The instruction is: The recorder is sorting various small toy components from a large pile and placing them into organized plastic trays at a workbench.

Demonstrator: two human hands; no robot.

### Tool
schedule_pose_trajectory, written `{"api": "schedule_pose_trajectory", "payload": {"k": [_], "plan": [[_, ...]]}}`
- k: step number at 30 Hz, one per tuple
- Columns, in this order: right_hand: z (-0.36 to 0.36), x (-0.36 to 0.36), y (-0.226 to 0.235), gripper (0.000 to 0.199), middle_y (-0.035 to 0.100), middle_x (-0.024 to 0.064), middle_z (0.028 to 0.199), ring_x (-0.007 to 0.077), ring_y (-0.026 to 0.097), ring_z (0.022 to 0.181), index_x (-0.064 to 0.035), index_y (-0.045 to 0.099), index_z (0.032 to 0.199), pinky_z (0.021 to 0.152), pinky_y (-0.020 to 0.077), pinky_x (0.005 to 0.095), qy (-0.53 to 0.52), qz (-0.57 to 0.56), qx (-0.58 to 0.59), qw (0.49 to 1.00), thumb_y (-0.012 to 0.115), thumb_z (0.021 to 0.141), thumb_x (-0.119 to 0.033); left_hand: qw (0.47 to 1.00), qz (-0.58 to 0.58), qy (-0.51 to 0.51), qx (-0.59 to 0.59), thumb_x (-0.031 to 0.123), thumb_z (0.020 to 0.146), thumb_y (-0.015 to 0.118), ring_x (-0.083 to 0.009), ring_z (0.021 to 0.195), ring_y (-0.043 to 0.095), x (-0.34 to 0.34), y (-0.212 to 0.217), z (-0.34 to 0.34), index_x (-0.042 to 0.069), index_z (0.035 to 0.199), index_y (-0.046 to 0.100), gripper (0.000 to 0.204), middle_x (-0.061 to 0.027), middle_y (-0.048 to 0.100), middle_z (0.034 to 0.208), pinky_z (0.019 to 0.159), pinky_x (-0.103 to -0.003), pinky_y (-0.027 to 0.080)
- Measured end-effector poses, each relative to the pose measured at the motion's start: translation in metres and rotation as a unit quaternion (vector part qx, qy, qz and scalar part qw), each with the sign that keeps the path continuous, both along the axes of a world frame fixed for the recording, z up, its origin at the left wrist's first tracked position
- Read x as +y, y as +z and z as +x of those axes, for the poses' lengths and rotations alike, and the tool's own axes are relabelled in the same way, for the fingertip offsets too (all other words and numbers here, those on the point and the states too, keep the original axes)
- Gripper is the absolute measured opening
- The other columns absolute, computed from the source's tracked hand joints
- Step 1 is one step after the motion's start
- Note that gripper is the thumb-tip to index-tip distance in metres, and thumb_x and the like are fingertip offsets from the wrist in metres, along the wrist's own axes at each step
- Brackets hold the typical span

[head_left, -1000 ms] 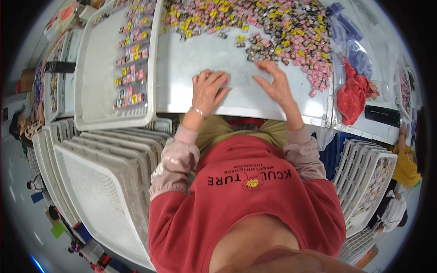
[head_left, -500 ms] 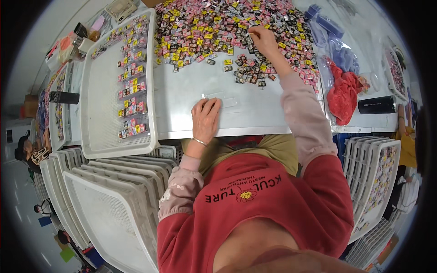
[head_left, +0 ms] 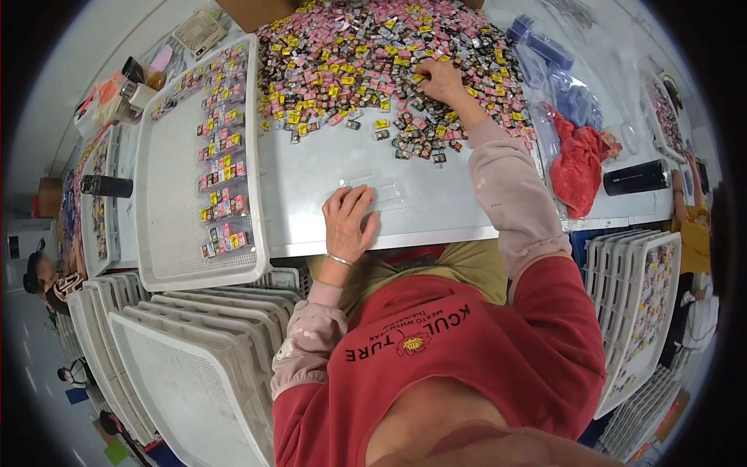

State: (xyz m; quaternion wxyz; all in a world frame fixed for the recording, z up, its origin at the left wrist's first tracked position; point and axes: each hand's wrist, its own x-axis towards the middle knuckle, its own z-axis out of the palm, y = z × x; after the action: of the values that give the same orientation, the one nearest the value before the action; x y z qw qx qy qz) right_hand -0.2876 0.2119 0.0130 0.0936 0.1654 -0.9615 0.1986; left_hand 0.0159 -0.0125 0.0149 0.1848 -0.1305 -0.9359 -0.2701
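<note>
My left hand (head_left: 348, 224) lies on the table, its thumb apart and its fingertips at the left end of a clear plastic tray (head_left: 387, 192). Faint outlines are most of what shows of that tray. Farther off, my right hand (head_left: 442, 82) is in the big heap of small printed pieces (head_left: 334, 74), which are black, pink, yellow and grey. Its thumb and fingers are closed together at the pieces; what they hold is too small to make out. A smaller cluster of pieces (head_left: 420, 142) lies nearer to me.
At left, a white perforated tray (head_left: 175, 187) carries rows of filled clear packs (head_left: 226, 206). Stacked white trays (head_left: 179, 366) stand below it. On the right are a red cloth bundle (head_left: 577, 173), a black cylinder (head_left: 636, 178) and blue plastic wrap (head_left: 572, 97).
The view has shifted slightly. My left hand's thumb has moved out from its fingers at the clear tray. My right hand stays in the heap, its fingers lower among the pieces.
</note>
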Motion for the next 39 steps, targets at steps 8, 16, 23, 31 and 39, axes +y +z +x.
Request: {"api": "schedule_pose_trajectory", "payload": {"k": [8, 16, 23, 31, 39], "plan": [[-0.024, -0.002, 0.003, 0.028, 0.066, 0.0105, 0.103, 0.0332, 0.06, 0.097, -0.0139, 0.068, 0.105, 0.084, 0.0494, 0.0401, -0.035, -0.142, -0.006, 0.989, 0.06, 0.078, -0.011, 1.0, 0.005, 0.018, -0.004, 0.014, 0.074, 0.067, -0.0306, 0.112, 0.046, -0.003, -0.004, 0.002, 0.007, 0.11, 0.062, 0.037, -0.006, 0.058, 0.117, 0.096, -0.041, 0.033], [-0.046, -0.021, 0.005, 0.036, 0.063, 0.015, 0.105, 0.0328, 0.06, 0.095, -0.0136, 0.062, 0.113, 0.081, 0.0491, 0.0435, -0.002, 0.129, 0.038, 0.991, 0.06, 0.078, -0.01, 1.0, 0.007, 0.02, -0.006, 0.014, 0.076, 0.064, -0.0318, 0.111, 0.047, -0.003, -0.005, 0.007, 0.006, 0.11, 0.06, 0.035, -0.0089, 0.056, 0.117, 0.095, -0.042, 0.034], [0.003, 0.0, 0.009, 0.03, 0.064, 0.0031, 0.089, 0.0137, 0.062, 0.067, -0.0072, 0.059, 0.112, 0.061, 0.0495, 0.0244, 0.043, -0.367, -0.093, 0.925, 0.067, 0.084, -0.015, 0.992, 0.101, 0.056, 0.053, 0.0, 0.076, 0.058, -0.0361, 0.111, 0.048, -0.012, -0.019, 0.006, 0.0, 0.115, 0.058, 0.039, -0.0187, 0.052, 0.12, 0.094, -0.041, 0.04], [0.154, -0.028, 0.016, 0.015, 0.064, 0.0027, 0.09, 0.0136, 0.064, 0.081, -0.0074, 0.055, 0.101, 0.064, 0.0499, 0.0231, 0.114, -0.559, -0.473, 0.671, 0.062, 0.088, -0.009, 0.977, 0.128, 0.138, 0.101, -0.004, 0.075, 0.055, -0.0325, 0.107, 0.049, -0.013, -0.024, 0.004, 0.002, 0.108, 0.062, 0.034, -0.0151, 0.054, 0.116, 0.091, -0.039, 0.042], [0.186, -0.046, 0.006, 0.012, 0.065, 0.0025, 0.089, 0.0129, 0.065, 0.078, -0.0053, 0.059, 0.098, 0.066, 0.0494, 0.022, 0.1, -0.528, -0.421, 0.731, 0.063, 0.086, -0.008, 0.968, 0.184, 0.146, 0.093, -0.002, 0.074, 0.058, -0.0295, 0.095, 0.055, -0.014, -0.029, 0.005, 0.004, 0.099, 0.066, 0.027, -0.0113, 0.062, 0.103, 0.088, -0.037, 0.042]]}}
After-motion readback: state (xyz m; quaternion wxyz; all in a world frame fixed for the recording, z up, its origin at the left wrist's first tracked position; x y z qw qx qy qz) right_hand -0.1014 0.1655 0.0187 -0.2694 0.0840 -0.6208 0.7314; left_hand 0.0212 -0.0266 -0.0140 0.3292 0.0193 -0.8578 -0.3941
